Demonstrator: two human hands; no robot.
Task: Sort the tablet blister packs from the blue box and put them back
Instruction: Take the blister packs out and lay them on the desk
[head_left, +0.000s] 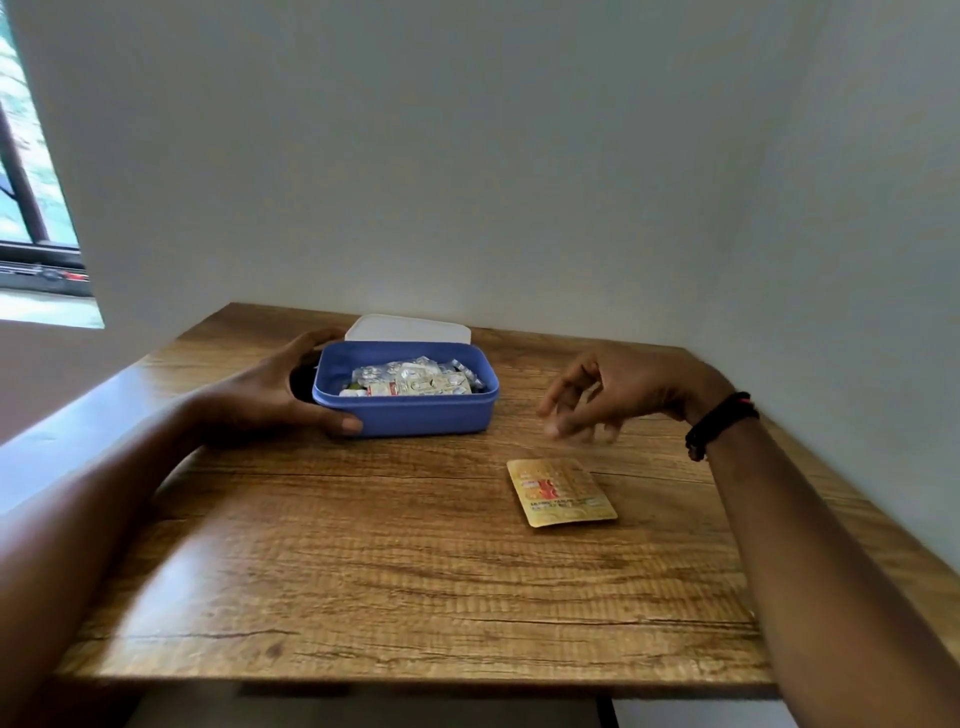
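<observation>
A blue box (415, 415) stands on the wooden table (395, 561), holding several silver and white blister packs (415, 379). My left hand (270, 389) grips the box's left end, thumb on the front wall and fingers round the back. A gold blister pack (562, 491) lies flat on the table to the right of the box. Above and just behind it hovers my right hand (602, 397), blurred, fingers loosely curled and holding nothing.
A white lid (410, 328) lies behind the box against the white wall. The table fits into a corner, with walls at the back and the right. A window is at the far left.
</observation>
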